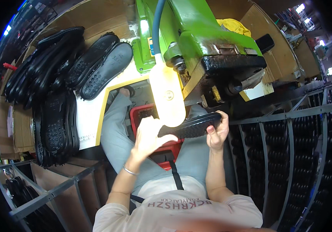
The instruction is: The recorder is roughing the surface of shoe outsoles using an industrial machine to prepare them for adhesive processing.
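A black shoe sole (195, 127) with a knobbly, studded side is held level in front of me, above my lap. My right hand (217, 132) grips its right end, thumb on the near side and fingers curled around the tip. At the other end, my left hand (147, 136) holds it between thumb and fingers; strong light washes out that hand. A lit lamp (168, 94) with a pale oblong head hangs just over the sole and covers part of it. Beyond the sole stands a green machine (197, 33) with a dark, worn head (231, 67).
Black soles (59, 125) are piled on the white, yellow-edged tabletop (89, 129) at left, with more soles (106, 69) behind. A red crate (135, 116) sits between my legs. Racks (289, 147) filled with dark soles stand at right; a metal-framed rack (63, 189) is at lower left.
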Motion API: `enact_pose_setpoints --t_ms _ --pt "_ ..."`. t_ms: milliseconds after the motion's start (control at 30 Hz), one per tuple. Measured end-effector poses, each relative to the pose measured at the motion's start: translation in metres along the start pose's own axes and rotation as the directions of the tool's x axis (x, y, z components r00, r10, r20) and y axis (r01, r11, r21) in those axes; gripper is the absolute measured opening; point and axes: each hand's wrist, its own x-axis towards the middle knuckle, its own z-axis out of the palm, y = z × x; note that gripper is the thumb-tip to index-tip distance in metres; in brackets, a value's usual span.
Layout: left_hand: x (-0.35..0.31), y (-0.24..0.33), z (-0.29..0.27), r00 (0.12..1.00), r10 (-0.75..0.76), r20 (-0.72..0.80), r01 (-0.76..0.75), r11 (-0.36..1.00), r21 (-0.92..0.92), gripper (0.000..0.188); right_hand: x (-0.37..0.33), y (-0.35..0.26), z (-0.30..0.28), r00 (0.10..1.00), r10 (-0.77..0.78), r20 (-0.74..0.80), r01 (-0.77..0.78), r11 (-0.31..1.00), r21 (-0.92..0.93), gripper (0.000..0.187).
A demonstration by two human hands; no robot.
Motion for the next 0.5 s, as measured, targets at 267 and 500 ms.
enact_pose_setpoints --t_ms 267,500 --pt "0.015 0.036 -0.027 0.962 0.219 -0.163 -0.141 0.910 0.389 0.035 0.014 0.012 0.008 0.971 -0.237 0.039 0.237 0.923 -0.303 0.061" --pt "0.054 0.040 -0.044 0.884 0.424 -0.199 -0.300 0.839 0.454 0.033 0.027 -0.002 0.027 0.980 -0.177 -0.094 0.151 0.959 -0.240 0.069"
